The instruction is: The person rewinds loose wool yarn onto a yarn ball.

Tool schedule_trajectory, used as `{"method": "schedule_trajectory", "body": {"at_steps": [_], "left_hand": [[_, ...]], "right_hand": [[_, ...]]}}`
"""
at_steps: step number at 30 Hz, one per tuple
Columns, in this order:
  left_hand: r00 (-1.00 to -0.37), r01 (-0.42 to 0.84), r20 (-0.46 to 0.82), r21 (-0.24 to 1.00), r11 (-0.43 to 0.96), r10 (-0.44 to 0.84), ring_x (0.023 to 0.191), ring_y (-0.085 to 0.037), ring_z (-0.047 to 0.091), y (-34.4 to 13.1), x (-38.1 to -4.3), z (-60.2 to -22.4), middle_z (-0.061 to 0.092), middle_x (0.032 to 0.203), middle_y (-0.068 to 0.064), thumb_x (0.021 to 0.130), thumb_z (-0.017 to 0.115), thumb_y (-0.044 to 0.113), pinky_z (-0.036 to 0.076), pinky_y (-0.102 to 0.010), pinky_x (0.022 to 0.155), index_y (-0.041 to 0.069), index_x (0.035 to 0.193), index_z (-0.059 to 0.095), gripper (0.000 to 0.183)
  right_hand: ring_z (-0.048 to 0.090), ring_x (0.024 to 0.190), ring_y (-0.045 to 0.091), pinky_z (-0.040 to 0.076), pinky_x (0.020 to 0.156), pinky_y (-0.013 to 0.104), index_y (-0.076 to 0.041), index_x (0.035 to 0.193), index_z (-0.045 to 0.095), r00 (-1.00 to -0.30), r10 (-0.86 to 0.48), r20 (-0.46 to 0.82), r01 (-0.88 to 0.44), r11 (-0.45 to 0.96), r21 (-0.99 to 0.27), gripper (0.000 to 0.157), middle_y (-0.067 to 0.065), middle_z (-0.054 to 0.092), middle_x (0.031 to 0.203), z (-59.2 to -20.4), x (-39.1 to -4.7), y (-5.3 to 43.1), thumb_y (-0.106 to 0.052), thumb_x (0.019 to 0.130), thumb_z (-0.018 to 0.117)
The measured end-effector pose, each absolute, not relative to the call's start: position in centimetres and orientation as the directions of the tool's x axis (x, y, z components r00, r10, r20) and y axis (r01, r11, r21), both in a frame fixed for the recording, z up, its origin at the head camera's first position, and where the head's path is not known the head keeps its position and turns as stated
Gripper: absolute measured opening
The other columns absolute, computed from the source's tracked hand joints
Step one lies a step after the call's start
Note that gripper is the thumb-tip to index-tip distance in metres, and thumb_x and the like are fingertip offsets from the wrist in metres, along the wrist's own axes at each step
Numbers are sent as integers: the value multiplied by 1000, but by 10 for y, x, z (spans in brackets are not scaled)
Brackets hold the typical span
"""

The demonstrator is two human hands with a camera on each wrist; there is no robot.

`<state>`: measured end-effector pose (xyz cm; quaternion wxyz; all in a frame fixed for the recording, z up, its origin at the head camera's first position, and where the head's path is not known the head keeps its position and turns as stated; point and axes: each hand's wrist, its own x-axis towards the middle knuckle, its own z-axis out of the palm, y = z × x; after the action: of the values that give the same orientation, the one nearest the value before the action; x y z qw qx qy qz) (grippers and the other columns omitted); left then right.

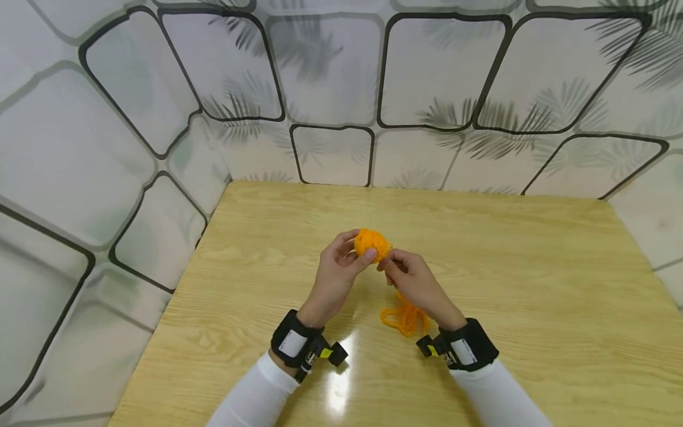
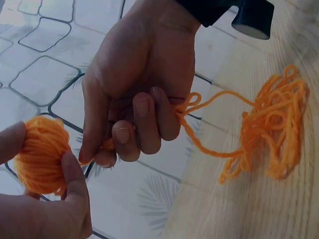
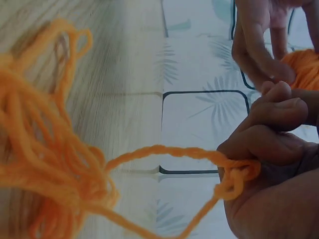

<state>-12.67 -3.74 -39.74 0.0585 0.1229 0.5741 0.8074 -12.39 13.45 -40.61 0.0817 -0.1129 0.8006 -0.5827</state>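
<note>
A small ball of orange yarn (image 1: 372, 243) is held between the thumb and fingers of my left hand (image 1: 337, 270), above the table. Right beside it, my right hand (image 1: 415, 277) pinches the yarn strand near the ball, its other fingers curled over more of the strand. In the left wrist view the wound ball (image 2: 42, 155) shows its wraps, and the right hand (image 2: 139, 84) has loops of yarn coming out of its palm side. Those strands run down to a loose tangle of orange yarn (image 1: 407, 317) on the table under the right hand.
The wooden table (image 1: 256, 237) has a pale grain and a bright reflection near its front. A wall covering (image 1: 331, 77) with dark-outlined stone shapes and leaf prints stands behind and to the left. Each wrist wears a black band (image 1: 472, 345) with a small camera.
</note>
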Motion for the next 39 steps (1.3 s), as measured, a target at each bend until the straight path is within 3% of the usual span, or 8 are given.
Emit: {"method": "schedule_trajectory", "body": {"at_steps": [3,9,12,15,20,26,32,39], "left_hand": [[-970,126,170,963,-238,173,102,-28,53,-37,-130,-399,53,116,-14,84,66,24,46,-38,87,9,125,46,48],[-943,297,296,955,-17,154,94,-29,56,-38,-127,-388,50,114,-17,86,62,11,50,-38,78,0,123,47,42],[-939,297,281,953,56,196,99,-29,55,-40,-124,-388,49,122,-18,87,61,8,50,-37,79,1,125,50,41],[-947,216,189,973,79,261,103,-29,54,-42,-124,-397,45,132,-13,89,59,10,50,-35,79,10,130,51,42],[-921,105,71,992,69,383,102,-26,54,-40,-124,-407,41,135,-4,89,59,13,50,-32,76,22,131,50,45],[-871,123,93,992,30,482,105,-24,54,-37,-115,-399,47,128,-2,84,67,18,49,-35,82,14,129,51,48],[-877,206,192,978,-16,441,104,-24,54,-38,-110,-390,51,122,-5,85,65,13,48,-42,82,5,127,50,45],[-927,178,224,969,-171,301,107,-26,52,-41,-106,-376,48,124,-9,84,65,14,46,-39,88,9,125,48,44]], "right_hand": [[39,53,20,32,46,27,-9,91,59,-955,-297,22,-135,364,-922,26,10,50,69,-402,-119,130,-31,97,46],[39,51,20,32,46,28,-16,91,59,-940,-340,13,-170,435,-884,25,7,53,70,-388,-105,129,-37,96,46],[40,52,19,33,45,28,-17,90,59,-938,-343,41,-195,427,-883,27,5,53,70,-387,-104,134,-41,95,47],[42,54,19,36,47,29,-15,90,60,-942,-329,60,-203,419,-885,27,6,53,70,-381,-106,139,-39,94,49],[41,52,23,36,45,30,-9,90,60,-955,-292,54,-159,349,-924,31,11,49,67,-369,-116,146,-39,93,51],[35,52,24,30,43,29,-4,92,59,-953,-302,21,-98,245,-964,38,14,40,64,-361,-132,147,-42,91,53],[33,52,20,27,46,27,-3,94,58,-947,-319,-26,-27,162,-986,42,12,38,66,-364,-143,146,-44,90,54],[37,55,16,31,47,24,-1,96,56,-948,-302,-104,79,93,-992,39,10,46,73,-385,-138,138,-39,93,49]]}}
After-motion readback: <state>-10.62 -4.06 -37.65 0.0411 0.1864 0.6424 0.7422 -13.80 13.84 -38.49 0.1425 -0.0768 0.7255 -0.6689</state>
